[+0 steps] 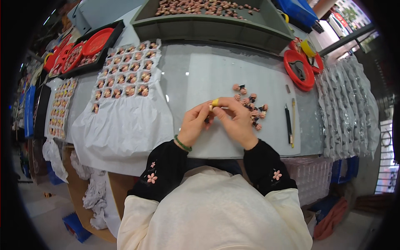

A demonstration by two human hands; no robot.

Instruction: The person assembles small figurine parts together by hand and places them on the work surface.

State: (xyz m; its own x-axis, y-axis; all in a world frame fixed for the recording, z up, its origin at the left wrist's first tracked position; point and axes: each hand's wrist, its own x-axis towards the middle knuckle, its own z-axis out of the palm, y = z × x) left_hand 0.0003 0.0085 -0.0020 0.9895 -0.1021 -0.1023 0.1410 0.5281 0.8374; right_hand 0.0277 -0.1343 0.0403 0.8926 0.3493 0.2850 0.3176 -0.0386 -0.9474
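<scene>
Work surface: a grey table is stretching across the view, a pale sheet lying over its middle.
Far edge: a large grey bin is sitting at the back, with a blue crate standing beside it at the right.
Left side: a black tray is resting by the table's corner, and white paper is hanging over the near edge.
Floor: a light grey floor is showing at lower left, crumpled white paper lying on it.
Light: daylight is coming in at the upper right corner.
</scene>
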